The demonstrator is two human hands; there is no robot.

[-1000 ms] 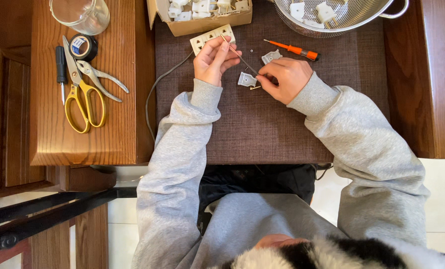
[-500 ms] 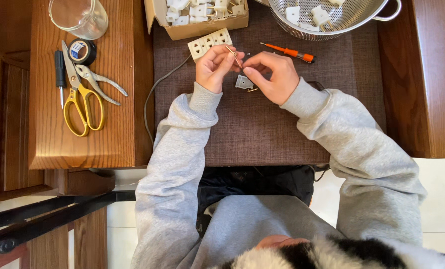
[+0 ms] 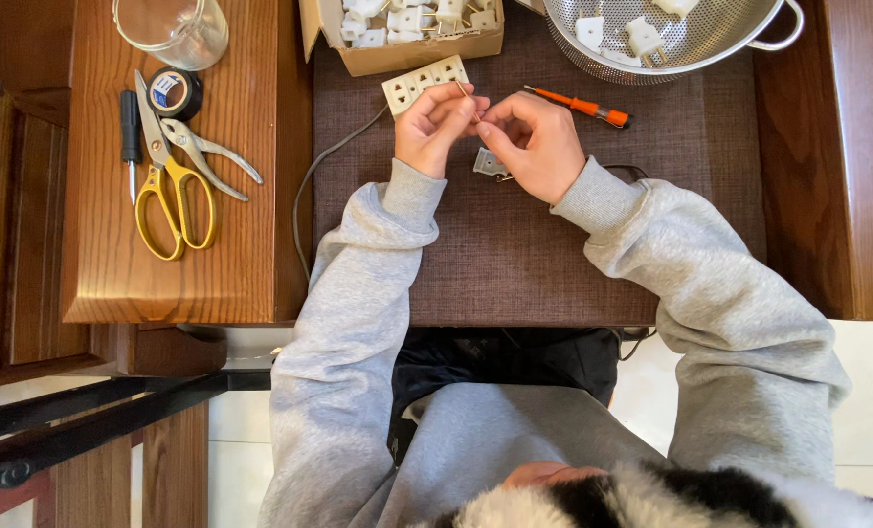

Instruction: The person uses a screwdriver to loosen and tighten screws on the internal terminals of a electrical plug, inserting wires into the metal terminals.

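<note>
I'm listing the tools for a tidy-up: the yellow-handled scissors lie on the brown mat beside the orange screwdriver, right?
Not quite. The yellow-handled scissors lie on the wooden side table to the left, next to the pliers. Only the orange screwdriver lies on the brown mat, as the head view shows.

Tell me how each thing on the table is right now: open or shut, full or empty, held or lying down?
Left hand: pinching a thin wire.
Right hand: pinching the same wire.
Small plug part: lying on the mat, under the hands.
Orange screwdriver: lying untouched.
Yellow scissors: shut, lying flat.
Pliers: slightly open.
Glass jar: looks empty.
Cardboard box: open, holding white parts.
Metal colander: a few white parts inside.
</note>
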